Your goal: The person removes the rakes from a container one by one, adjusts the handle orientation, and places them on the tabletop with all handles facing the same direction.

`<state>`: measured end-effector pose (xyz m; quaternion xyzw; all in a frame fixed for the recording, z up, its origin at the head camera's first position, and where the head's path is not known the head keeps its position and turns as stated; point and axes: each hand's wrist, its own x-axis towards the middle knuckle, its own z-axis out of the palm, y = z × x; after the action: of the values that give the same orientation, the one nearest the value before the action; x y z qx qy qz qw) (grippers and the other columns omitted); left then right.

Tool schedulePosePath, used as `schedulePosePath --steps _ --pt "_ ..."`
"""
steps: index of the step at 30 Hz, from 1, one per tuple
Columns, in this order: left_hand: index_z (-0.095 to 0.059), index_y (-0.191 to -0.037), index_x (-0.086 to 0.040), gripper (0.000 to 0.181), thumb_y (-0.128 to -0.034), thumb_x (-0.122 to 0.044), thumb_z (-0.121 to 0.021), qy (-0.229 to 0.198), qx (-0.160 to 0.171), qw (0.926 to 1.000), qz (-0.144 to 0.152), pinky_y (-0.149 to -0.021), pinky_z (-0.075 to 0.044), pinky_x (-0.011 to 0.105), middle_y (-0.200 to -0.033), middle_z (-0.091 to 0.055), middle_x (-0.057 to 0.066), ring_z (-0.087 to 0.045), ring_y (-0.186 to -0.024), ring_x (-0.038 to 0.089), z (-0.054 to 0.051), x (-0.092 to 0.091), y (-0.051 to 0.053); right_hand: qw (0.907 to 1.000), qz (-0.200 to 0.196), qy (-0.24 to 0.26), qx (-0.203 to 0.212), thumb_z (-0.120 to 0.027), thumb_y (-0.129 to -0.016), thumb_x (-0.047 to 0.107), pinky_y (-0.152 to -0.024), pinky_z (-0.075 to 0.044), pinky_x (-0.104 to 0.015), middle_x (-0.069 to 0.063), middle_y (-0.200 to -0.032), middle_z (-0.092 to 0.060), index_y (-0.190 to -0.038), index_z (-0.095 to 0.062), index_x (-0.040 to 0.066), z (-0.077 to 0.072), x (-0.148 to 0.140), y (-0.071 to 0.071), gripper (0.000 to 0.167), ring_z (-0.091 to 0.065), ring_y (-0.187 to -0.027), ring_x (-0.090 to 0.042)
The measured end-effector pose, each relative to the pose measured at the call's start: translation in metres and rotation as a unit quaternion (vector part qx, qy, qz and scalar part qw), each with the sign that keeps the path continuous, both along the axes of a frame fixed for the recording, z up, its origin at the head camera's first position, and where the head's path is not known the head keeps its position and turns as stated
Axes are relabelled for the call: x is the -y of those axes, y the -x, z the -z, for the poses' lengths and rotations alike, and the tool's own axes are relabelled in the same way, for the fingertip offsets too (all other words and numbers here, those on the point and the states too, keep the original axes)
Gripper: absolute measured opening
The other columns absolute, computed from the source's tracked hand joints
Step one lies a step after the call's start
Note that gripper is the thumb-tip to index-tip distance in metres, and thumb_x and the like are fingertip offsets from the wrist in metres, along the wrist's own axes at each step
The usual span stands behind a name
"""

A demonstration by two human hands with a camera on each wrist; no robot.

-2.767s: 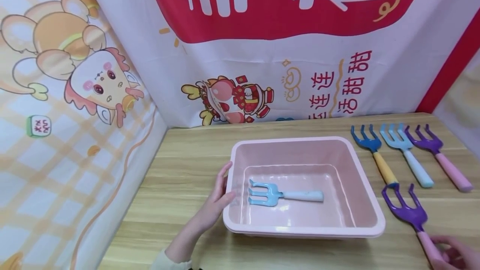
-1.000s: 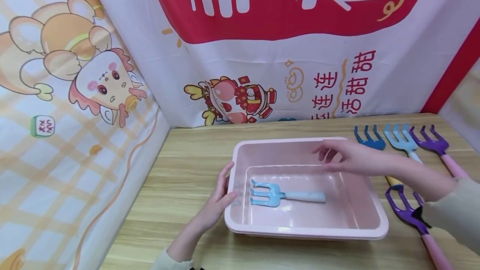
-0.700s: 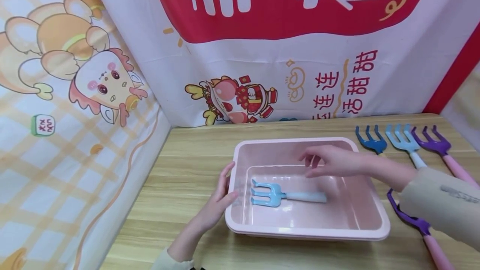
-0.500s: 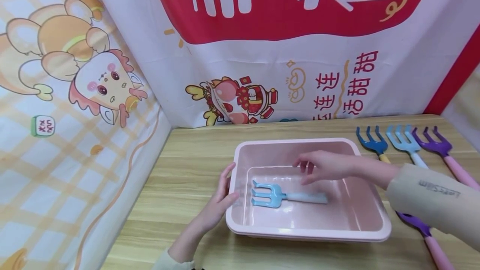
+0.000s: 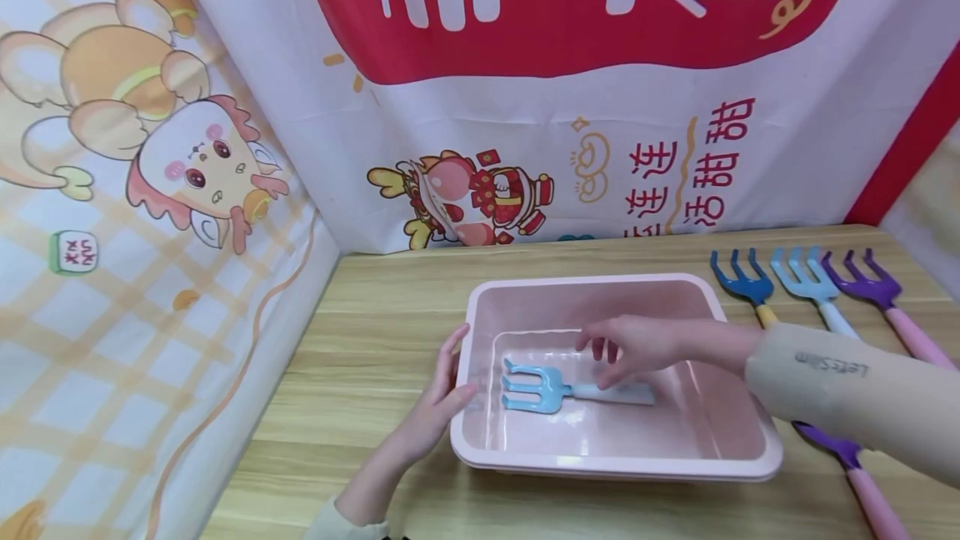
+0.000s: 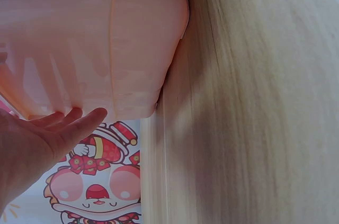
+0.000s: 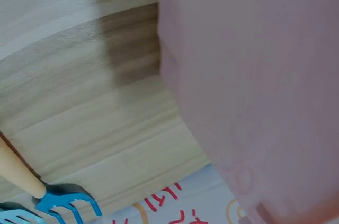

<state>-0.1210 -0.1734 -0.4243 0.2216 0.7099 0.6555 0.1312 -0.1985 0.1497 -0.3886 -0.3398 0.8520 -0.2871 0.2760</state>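
Note:
A pink basin [image 5: 615,463] stands on the table. Inside it lies a light blue hand rake [image 5: 542,390], tines to the left. My left hand [image 5: 431,411] grips the basin's left rim, thumb over the edge and fingers along the outer wall; the left wrist view shows those fingertips against the plastic. My right hand [image 5: 637,347] is inside the basin, just over the hand rake's handle, fingers loosely bent and nothing held. Whether it touches the handle is hard to tell. The right wrist view shows mostly the basin's outer wall [image 7: 254,75].
Right of the basin lie a dark blue hand rake [image 5: 742,280] with a yellow handle, a light blue one [image 5: 806,277] and a purple one [image 5: 866,282]. Another purple hand rake [image 5: 873,494] lies nearer, partly under the right sleeve. Printed cloth [image 5: 450,107] hangs behind the table.
My right hand has left the near purple hand rake at the right, crossed over the basin's rim and lowered leftward towards the light blue handle. The left hand keeps its place.

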Motion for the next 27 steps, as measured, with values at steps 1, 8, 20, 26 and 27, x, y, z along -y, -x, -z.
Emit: schedulePosePath --steps 1,8,20,26,27 --pt "-0.005 -0.154 -0.021 0.07 -0.0985 -0.012 -0.047 -0.001 -0.001 1.0 -0.001 -0.099 -0.038 0.062 -0.149 -0.02 0.032 -0.03 -0.129 0.052 0.0 0.0 0.0 1.0 0.003 -0.007 0.005 -0.079 -0.081 0.021 -0.073 -0.052 -0.029 -0.004 -0.099 -0.061 -0.123 -0.059 0.008 0.001 0.0 0.0 0.048 -0.056 -0.087 -0.018" --pt "-0.006 -0.154 -0.021 0.07 -0.0987 -0.012 -0.047 -0.001 0.002 1.0 -0.006 -0.101 -0.037 0.061 -0.15 -0.021 0.032 -0.031 -0.13 0.05 -0.001 0.0 -0.003 0.9973 0.019 -0.059 0.04 -0.081 -0.08 0.02 -0.078 -0.05 -0.032 -0.001 -0.1 -0.06 -0.121 -0.059 0.015 0.013 0.001 -0.003 0.047 -0.057 -0.091 -0.022" --pt "-0.006 -0.154 -0.022 0.071 -0.0978 -0.01 -0.047 0.004 0.0 1.0 -0.005 -0.101 -0.038 0.06 -0.149 -0.022 0.031 -0.032 -0.129 0.051 -0.004 -0.002 -0.002 0.9969 -0.037 -0.068 0.012 -0.081 -0.079 0.026 -0.079 -0.05 -0.034 0.005 -0.096 -0.057 -0.123 -0.059 0.019 0.028 -0.005 0.003 0.049 -0.054 -0.089 -0.018" --pt "-0.006 -0.154 -0.022 0.071 -0.0977 -0.01 -0.047 0.005 0.003 1.0 -0.006 -0.1 -0.039 0.06 -0.149 -0.023 0.032 -0.033 -0.129 0.051 -0.003 -0.002 -0.002 0.9905 -0.032 -0.134 -0.008 -0.083 -0.077 0.016 -0.083 -0.048 -0.032 0.01 -0.09 -0.057 -0.116 -0.063 0.028 0.027 -0.001 -0.002 0.046 -0.055 -0.087 -0.015" --pt "-0.006 -0.154 -0.021 0.071 -0.0975 -0.009 -0.047 0.005 0.002 1.0 -0.006 -0.1 -0.039 0.06 -0.149 -0.023 0.032 -0.033 -0.129 0.051 -0.002 -0.002 -0.002 0.9898 -0.032 -0.139 -0.01 -0.083 -0.076 0.015 -0.083 -0.048 -0.032 0.01 -0.089 -0.057 -0.115 -0.063 0.028 0.028 -0.001 -0.002 0.045 -0.055 -0.087 -0.014"
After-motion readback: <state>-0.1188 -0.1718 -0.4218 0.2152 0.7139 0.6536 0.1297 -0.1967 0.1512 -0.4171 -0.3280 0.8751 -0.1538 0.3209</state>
